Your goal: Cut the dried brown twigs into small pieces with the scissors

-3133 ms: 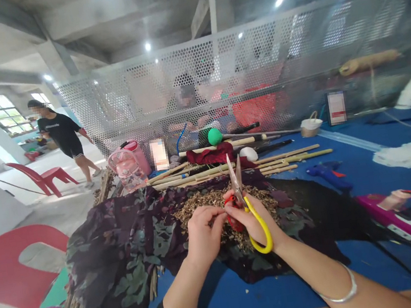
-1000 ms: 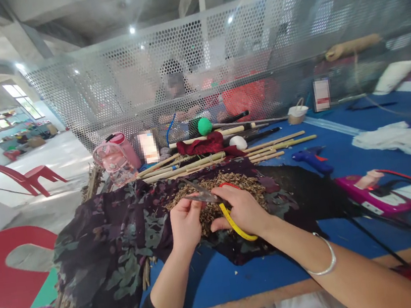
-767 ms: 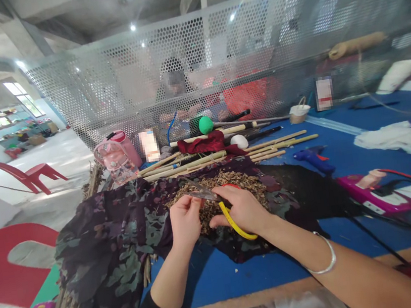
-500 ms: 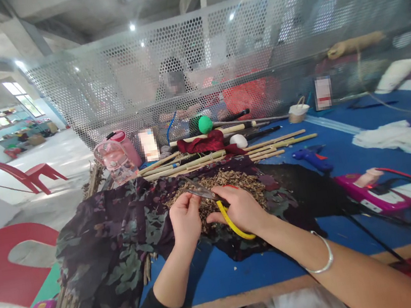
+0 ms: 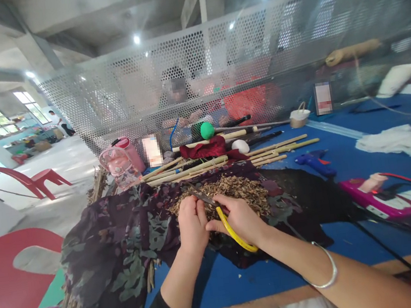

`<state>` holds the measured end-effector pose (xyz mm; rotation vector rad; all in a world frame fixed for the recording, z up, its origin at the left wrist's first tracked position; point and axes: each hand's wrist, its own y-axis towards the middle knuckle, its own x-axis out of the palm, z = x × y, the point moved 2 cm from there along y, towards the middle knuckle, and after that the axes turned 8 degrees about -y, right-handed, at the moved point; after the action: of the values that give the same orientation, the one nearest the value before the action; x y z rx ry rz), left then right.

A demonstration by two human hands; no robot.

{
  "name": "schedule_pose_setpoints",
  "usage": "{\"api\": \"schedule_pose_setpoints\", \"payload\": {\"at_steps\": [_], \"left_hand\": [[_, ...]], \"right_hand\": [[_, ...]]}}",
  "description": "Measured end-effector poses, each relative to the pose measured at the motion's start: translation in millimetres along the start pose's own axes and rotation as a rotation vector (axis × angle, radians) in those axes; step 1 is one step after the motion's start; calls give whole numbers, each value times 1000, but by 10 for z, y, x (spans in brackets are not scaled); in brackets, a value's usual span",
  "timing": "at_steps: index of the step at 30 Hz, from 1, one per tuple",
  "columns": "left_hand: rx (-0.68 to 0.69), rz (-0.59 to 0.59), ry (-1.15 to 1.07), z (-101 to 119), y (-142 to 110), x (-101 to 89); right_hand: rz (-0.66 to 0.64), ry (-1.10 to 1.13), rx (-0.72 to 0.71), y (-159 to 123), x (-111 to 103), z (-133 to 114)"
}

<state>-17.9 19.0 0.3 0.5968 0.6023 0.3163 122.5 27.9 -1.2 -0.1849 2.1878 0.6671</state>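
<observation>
right hand (image 5: 240, 219) has the yellow-handled scissors (image 5: 226, 223) gripped, blades (image 5: 205, 199) over a heap of dried plant bits (image 5: 243, 189) on the dark patterned cloth (image 5: 128, 256). left hand (image 5: 192, 222) has its fingers bunched just beside the blades, can't tell if they're holding anything

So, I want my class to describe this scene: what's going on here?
A person's right hand holds yellow-handled scissors, the blades reaching over a heap of dry brown plant bits. The left hand is curled close beside the blades; whether it grips anything is hidden. The heap lies on a dark patterned cloth spread over a blue table. Beyond it lie thin sticks, with a blue glue gun off to the right.
</observation>
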Motion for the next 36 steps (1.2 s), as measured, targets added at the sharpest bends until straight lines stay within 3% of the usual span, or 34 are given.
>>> {"api": "schedule_pose_setpoints", "payload": {"at_steps": [5,12,23,29,36], "left_hand": [[62,-10,115,-17,3,13],[217,29,121,-3,8,-14],[188,-31,171,69,-2,-25],[196,26,155,53,-1,-39],[108,-4,62,29,16,-46]], "right_hand": [[-36,-24,8,3,7,-10],[29,-143,-53,2,-56,-57],[-1,-57,-42,7,-22,26],[-5,-21,-79,6,-32,11],[-37,-14,-78,16,-66,-8]]}}
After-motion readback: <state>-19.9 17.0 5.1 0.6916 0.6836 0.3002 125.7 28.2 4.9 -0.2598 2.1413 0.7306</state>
